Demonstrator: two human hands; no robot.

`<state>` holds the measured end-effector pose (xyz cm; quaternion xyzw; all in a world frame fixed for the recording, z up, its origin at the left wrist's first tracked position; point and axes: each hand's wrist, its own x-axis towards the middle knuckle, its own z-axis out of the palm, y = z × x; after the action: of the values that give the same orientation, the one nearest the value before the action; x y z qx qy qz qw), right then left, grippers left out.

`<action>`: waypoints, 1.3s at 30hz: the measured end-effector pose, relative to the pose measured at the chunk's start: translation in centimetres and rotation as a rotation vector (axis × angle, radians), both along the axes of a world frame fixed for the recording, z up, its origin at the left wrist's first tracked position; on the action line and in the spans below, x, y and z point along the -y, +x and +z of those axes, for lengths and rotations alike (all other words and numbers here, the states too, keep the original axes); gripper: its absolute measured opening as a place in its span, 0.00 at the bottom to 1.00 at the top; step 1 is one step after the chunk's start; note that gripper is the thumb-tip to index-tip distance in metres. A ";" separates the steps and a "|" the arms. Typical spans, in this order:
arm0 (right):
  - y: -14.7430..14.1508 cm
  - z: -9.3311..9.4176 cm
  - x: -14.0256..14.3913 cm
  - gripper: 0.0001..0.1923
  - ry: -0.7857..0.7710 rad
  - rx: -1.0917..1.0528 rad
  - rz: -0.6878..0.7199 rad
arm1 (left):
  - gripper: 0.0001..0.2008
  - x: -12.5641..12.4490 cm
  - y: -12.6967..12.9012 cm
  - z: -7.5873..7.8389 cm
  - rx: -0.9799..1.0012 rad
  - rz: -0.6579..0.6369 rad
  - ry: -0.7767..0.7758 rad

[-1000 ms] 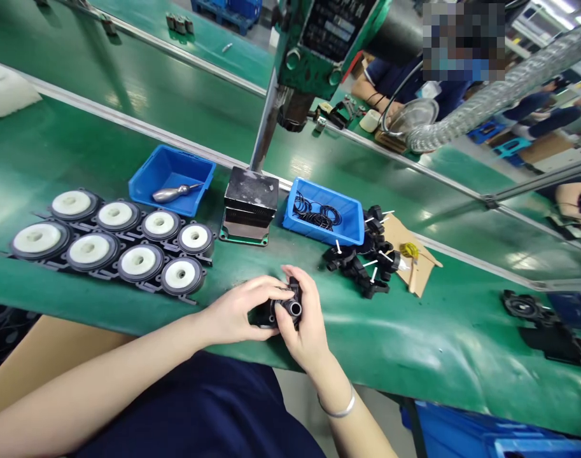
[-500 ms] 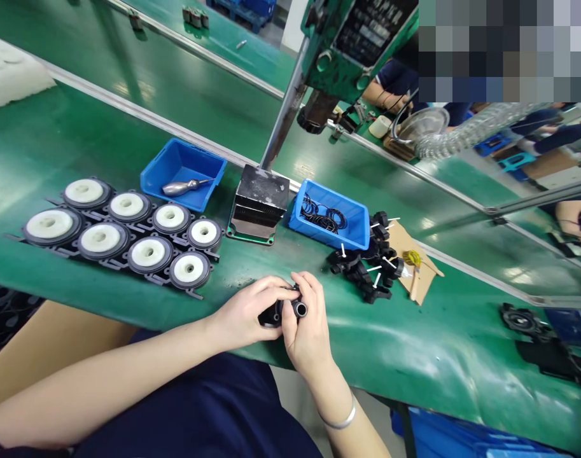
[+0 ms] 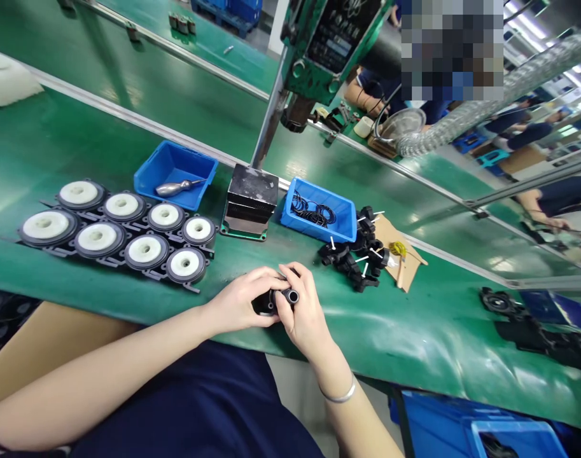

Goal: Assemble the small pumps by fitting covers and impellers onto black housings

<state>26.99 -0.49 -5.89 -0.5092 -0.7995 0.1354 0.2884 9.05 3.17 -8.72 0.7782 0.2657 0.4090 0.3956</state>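
Close to the bench's front edge, both hands grip one black plastic part with a round tube opening (image 3: 293,296). My left hand (image 3: 245,299) wraps it from the left, thumb below and fingers over the top. From the right, my right hand (image 3: 303,312) closes on it, its thumb pressed beside the tube. Much of the part is hidden by the fingers. To the right lies a pile of black plastic fittings (image 3: 354,257) with thin white sticks poking out. Beyond the hands stands a blue bin (image 3: 319,219) with black rubber rings in it.
A dark metal block (image 3: 251,197) stands below a green press head (image 3: 326,51). Left of it, a blue bin (image 3: 151,166) holds a screwdriver (image 3: 178,187). Several black housings with white discs (image 3: 96,238) stand in rows. Cardboard (image 3: 405,267) lies right; a co-worker's arm (image 3: 364,95) shows beyond.
The view has shifted slightly, so the bench things sit a little further left. Both hands keep hold of the black part, with barely any change in grip.
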 end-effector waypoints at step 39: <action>30.1 1.3 8.8 0.30 0.126 0.086 -1.283 | 0.32 2.9 4.6 -4.4 -0.373 -0.150 0.359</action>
<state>57.05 -9.29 -4.64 -0.8730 -0.3537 -0.1317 0.3090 13.61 0.23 -13.13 0.9153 0.1987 0.2689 0.2247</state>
